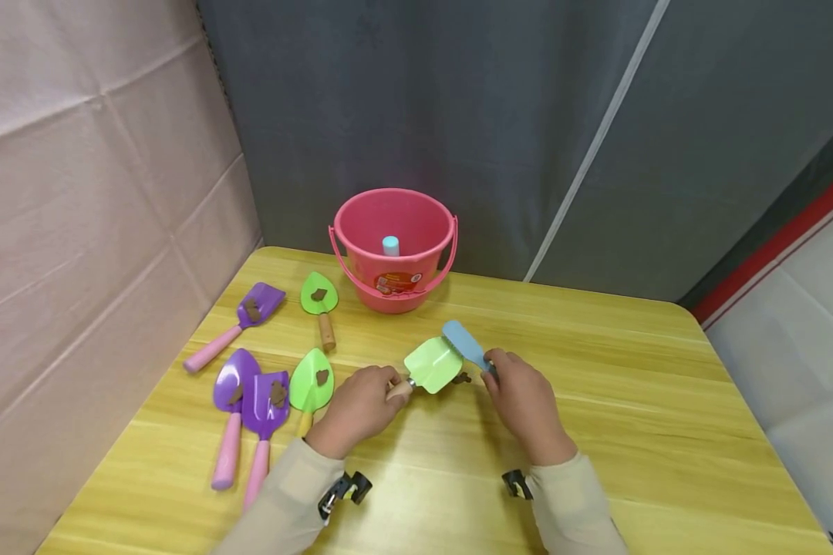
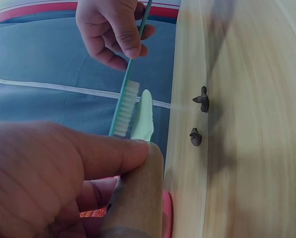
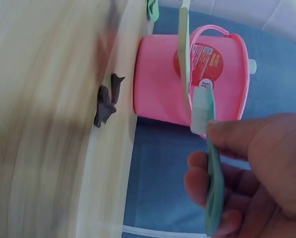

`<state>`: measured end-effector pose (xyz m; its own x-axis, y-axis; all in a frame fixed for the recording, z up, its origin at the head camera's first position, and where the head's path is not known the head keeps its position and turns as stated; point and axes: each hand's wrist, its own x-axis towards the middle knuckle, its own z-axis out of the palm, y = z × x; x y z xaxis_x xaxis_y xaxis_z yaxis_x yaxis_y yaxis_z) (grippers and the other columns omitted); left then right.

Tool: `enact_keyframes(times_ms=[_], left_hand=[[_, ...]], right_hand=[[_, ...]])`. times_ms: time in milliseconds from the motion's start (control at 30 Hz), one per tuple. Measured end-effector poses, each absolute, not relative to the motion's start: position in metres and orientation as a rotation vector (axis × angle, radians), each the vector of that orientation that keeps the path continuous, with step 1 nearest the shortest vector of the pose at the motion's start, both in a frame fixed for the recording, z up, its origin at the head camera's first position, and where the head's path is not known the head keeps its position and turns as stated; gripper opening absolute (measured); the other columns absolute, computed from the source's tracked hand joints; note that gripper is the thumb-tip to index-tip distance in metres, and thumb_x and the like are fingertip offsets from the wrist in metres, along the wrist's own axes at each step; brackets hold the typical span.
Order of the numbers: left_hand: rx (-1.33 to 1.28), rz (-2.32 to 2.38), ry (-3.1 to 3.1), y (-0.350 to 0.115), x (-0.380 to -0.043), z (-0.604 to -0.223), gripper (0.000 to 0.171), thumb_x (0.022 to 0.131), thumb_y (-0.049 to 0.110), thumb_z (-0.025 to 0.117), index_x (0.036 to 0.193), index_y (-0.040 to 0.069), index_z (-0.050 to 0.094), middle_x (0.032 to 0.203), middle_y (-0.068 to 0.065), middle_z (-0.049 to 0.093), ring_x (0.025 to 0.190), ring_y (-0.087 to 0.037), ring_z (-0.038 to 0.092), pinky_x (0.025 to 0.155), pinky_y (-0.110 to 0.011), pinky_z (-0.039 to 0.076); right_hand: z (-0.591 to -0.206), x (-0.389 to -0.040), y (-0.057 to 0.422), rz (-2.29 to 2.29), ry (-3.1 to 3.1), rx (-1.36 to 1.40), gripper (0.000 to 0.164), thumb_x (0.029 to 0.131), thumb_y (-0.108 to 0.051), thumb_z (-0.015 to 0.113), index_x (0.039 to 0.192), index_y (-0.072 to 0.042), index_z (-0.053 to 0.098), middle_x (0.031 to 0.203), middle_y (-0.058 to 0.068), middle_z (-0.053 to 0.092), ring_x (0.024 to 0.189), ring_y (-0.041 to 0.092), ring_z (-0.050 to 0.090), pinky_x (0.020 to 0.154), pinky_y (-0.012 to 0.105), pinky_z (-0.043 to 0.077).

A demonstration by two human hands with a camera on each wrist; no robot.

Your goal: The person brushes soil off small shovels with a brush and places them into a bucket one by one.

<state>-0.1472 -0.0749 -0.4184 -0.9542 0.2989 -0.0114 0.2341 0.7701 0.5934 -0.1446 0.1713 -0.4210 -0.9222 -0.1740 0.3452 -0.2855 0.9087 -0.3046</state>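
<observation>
My left hand [image 1: 362, 405] grips the wooden handle of a small light-green toy shovel [image 1: 430, 365], its blade raised over the table. A blue brush [image 1: 462, 341] with pale bristles is held by its handle in my right hand [image 1: 525, 395]. In the left wrist view the bristles [image 2: 128, 106] face the shovel blade [image 2: 144, 116] and lie right at it. Dark brown clumps [image 3: 105, 105] lie on the table below the shovel in the right wrist view. Only an edge of the blade shows in both wrist views.
A pink bucket [image 1: 358, 266] with a light-blue-topped object [image 1: 390, 246] inside stands at the back. On the left lie purple shovels [image 1: 267, 408] with pink handles and green shovels [image 1: 315, 284], brown bits on their blades. A pale draped wall [image 1: 97, 231] borders the table's left.
</observation>
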Motion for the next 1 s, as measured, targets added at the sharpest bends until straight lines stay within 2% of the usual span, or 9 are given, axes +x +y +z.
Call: enact_keyframes(times_ms=[333, 533, 800, 1000], left_hand=[[0.453, 0.946, 2.873, -0.075, -0.148, -0.418, 0.016, 0.094, 0.024, 0.068, 0.097, 0.008, 0.069, 0.078, -0.001, 0.057, 0.067, -0.016, 0.051, 0.06, -0.034, 0.044], [0.441, 0.927, 2.88, -0.075, -0.148, -0.42, 0.016, 0.094, 0.025, 0.068, 0.098, 0.009, 0.07, 0.078, 0.0, 0.057, 0.068, -0.016, 0.051, 0.059, -0.034, 0.044], [0.435, 0.927, 2.879, -0.075, -0.146, -0.421, 0.017, 0.095, 0.025, 0.067, 0.098, 0.009, 0.07, 0.08, -0.001, 0.058, 0.069, -0.017, 0.051, 0.06, -0.035, 0.044], [0.422, 0.931, 2.871, -0.076, -0.147, -0.421, 0.016, 0.094, 0.025, 0.068, 0.097, 0.009, 0.069, 0.079, -0.001, 0.057, 0.069, -0.017, 0.051, 0.059, -0.034, 0.044]], right_hand=[[-0.421, -0.139, 0.157, 0.49, -2.771, 0.7, 0.021, 0.087, -0.013, 0.077, 0.105, -0.009, 0.068, 0.085, -0.003, 0.063, 0.065, 0.009, 0.053, 0.06, 0.03, 0.048], [-0.423, -0.143, 0.162, 0.534, -2.81, 0.563, 0.02, 0.087, -0.011, 0.077, 0.105, -0.009, 0.067, 0.083, -0.002, 0.063, 0.063, 0.011, 0.049, 0.059, 0.032, 0.045], [-0.425, -0.147, 0.174, 0.544, -2.798, 0.311, 0.022, 0.089, -0.011, 0.075, 0.109, -0.004, 0.067, 0.084, 0.005, 0.066, 0.063, 0.015, 0.055, 0.055, 0.035, 0.047], [-0.423, -0.143, 0.165, 0.544, -2.782, 0.551, 0.02, 0.088, -0.011, 0.076, 0.106, -0.008, 0.067, 0.085, -0.001, 0.063, 0.064, 0.011, 0.051, 0.059, 0.033, 0.047]])
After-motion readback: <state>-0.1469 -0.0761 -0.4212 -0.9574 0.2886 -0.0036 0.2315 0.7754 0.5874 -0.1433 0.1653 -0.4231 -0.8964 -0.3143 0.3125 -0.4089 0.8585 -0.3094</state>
